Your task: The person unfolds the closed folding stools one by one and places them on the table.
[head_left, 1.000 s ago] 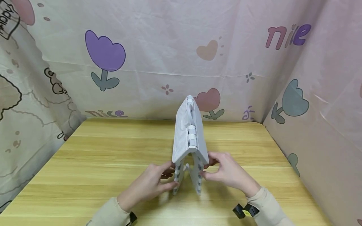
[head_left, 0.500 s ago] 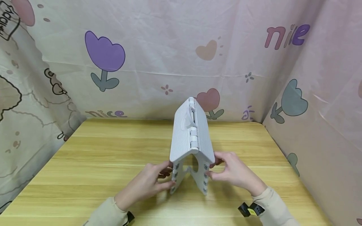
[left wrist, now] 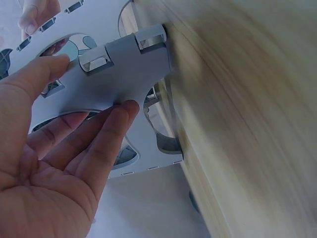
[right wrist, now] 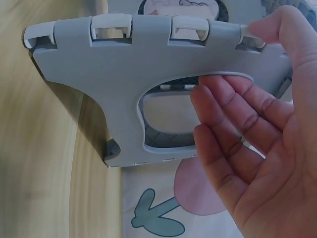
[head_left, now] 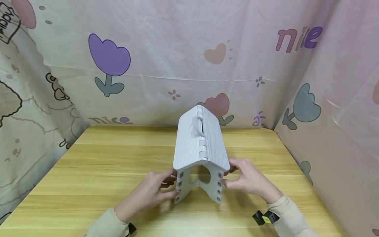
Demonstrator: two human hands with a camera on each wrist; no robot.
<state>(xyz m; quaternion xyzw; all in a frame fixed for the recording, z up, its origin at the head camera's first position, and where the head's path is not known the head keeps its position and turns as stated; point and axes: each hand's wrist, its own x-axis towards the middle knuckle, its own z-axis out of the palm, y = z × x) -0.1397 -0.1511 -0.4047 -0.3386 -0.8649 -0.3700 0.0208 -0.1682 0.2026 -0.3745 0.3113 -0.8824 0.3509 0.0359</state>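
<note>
A white plastic folding step stool (head_left: 188, 141) stands half unfolded on the table, its two top panels sloping like a roof from a hinged ridge with a carry handle (head_left: 196, 126). My left hand (head_left: 149, 191) holds the left leg panel, thumb at the near hinge edge and fingers against the outer face. On the other side, my right hand (head_left: 248, 179) grips the right leg panel the same way. The right wrist view has the thumb at the hinged edge and the fingertips at the oval opening of the leg panel (right wrist: 121, 62).
The wood-grain table (head_left: 118, 161) extends around the stool on all sides. Behind and beside it hangs a printed curtain (head_left: 160, 49) with tulips and lettering. A black device (head_left: 265, 217) is strapped to the right wrist.
The stool has opened wider: its leg panels have spread apart and the roof-like top has flattened and broadened. My left hand has moved left and my right hand right, both still holding the legs.
</note>
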